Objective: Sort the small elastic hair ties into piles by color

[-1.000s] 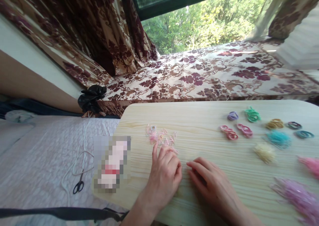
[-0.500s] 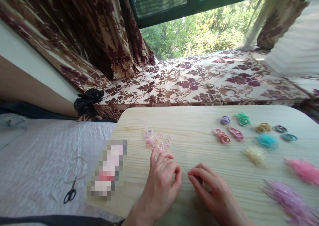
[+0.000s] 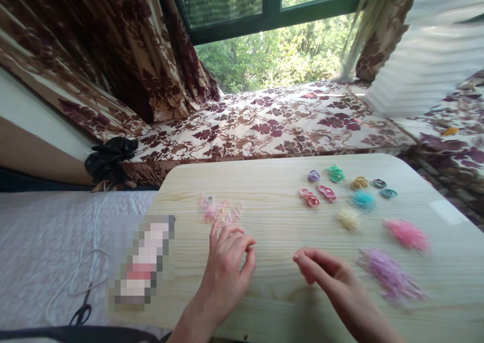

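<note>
My left hand (image 3: pixel 230 262) hovers just in front of a small pile of pale pink elastic bands (image 3: pixel 223 211), its outer fingers reaching to the pile's near edge. Its thumb and index finger are bent together at the tips; whatever is between them is too small to make out. To the right, my right hand (image 3: pixel 325 272) is closed in a pinch above the wooden table (image 3: pixel 272 182). Anything in that pinch is hidden. A lilac pile of thin bands (image 3: pixel 389 277) lies beyond its right side, with a pink pile (image 3: pixel 408 234) behind.
Farther back lie a cream bundle (image 3: pixel 348 219), a turquoise bundle (image 3: pixel 363 200) and several coloured hair ties (image 3: pixel 336 173). A blurred-out object (image 3: pixel 143 262) rests at the table's left edge. Black scissors (image 3: pixel 81 314) and a white cord (image 3: pixel 77 267) are on the bed.
My hands have moved apart, the right one swinging right while pinched. The view has turned to the right, so the table's contents appear shifted left.
</note>
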`<state>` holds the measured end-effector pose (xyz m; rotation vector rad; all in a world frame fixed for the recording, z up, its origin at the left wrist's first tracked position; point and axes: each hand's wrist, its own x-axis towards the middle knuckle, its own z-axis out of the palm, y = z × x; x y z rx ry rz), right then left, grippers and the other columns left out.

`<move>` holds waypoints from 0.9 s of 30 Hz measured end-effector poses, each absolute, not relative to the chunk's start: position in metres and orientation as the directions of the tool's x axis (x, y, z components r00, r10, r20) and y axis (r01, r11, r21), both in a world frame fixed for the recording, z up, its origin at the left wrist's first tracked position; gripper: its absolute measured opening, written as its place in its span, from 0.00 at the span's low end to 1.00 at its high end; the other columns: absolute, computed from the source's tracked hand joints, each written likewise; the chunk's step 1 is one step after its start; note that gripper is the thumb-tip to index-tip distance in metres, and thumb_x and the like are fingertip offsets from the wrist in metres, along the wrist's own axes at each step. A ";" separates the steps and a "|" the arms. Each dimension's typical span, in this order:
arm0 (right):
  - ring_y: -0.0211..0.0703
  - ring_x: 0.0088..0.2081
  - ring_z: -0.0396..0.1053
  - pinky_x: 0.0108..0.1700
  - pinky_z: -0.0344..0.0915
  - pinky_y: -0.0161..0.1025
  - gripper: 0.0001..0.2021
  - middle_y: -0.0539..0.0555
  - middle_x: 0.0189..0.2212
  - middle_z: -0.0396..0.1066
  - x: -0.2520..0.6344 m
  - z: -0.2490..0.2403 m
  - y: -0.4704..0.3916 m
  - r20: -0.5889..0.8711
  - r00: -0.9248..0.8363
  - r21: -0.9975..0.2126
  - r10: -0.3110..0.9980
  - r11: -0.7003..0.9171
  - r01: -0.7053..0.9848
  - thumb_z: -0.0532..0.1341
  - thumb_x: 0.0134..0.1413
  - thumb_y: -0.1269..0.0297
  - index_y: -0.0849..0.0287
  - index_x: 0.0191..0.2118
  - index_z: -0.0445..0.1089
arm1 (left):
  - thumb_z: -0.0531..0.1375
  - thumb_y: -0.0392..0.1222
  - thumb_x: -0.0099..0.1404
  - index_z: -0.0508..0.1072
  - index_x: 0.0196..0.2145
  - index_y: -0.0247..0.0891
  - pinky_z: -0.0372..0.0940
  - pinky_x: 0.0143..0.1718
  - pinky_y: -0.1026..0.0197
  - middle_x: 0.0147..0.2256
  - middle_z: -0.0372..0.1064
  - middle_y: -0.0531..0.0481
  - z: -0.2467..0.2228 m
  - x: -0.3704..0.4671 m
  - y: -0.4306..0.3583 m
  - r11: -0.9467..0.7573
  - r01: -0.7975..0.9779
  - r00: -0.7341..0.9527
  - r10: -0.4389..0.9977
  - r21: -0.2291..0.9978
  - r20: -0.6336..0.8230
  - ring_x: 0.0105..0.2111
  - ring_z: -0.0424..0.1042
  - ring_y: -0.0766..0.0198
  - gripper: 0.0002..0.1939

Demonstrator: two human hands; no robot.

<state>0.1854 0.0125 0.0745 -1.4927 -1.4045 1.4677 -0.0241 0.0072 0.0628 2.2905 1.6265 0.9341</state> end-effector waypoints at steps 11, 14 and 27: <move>0.45 0.28 0.72 0.32 0.70 0.40 0.15 0.51 0.29 0.77 0.299 0.069 0.005 0.196 0.298 -0.785 0.934 -0.032 0.618 0.63 0.46 0.45 0.51 0.30 0.76 | 0.54 0.32 0.66 0.70 0.38 0.42 0.49 0.61 0.39 0.32 0.73 0.53 0.061 -0.012 0.002 -0.429 0.792 0.273 0.885 0.435 0.377 0.44 0.69 0.57 0.08; 0.46 0.28 0.71 0.33 0.69 0.42 0.13 0.53 0.29 0.76 0.335 0.067 0.005 0.326 0.373 -0.654 0.869 -0.078 0.752 0.60 0.50 0.49 0.52 0.31 0.74 | 0.55 0.32 0.66 0.71 0.38 0.42 0.51 0.60 0.39 0.32 0.73 0.53 0.062 -0.008 0.002 -0.456 0.784 0.300 0.873 0.422 0.385 0.43 0.70 0.57 0.08; 0.43 0.29 0.70 0.34 0.65 0.42 0.20 0.55 0.33 0.75 0.364 0.056 0.028 0.354 0.358 -0.501 0.864 -0.148 0.853 0.54 0.55 0.46 0.56 0.35 0.75 | 0.55 0.32 0.66 0.72 0.39 0.41 0.51 0.60 0.41 0.32 0.74 0.53 0.057 -0.009 0.003 -0.481 0.798 0.330 0.853 0.363 0.404 0.42 0.71 0.58 0.08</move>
